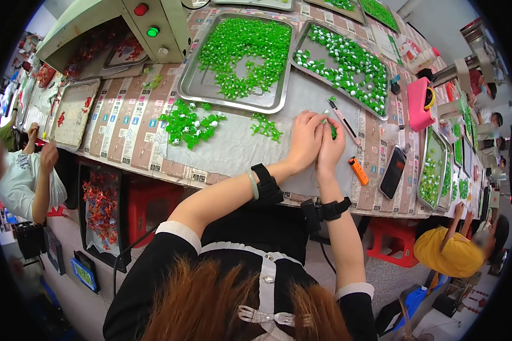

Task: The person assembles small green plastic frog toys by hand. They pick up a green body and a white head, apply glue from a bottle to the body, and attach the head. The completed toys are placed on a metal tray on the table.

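My left hand (305, 140) and my right hand (330, 150) meet over the grey sheet, fingers closed together around a small green plastic piece (333, 132). A bit of white shows at the fingertips; most of what they hold is hidden. Left of my hands lies a small group of green plastic pieces (265, 128). Farther left is a pile of green pieces with white balls (182, 128). Beyond my hands stand a metal tray (233, 101) of plain green pieces and, to its right, another tray (347, 96) of green-and-white ones. A slim pen-like tool (344, 121) lies just right of my fingers.
An orange-handled tool (358, 171), a phone (392, 172) and a pink tape dispenser (420, 105) are on the right. A pale green machine (170, 28) with a lit green button stands back left. Co-workers sit at both sides; red stools (391, 243) stand under the table.
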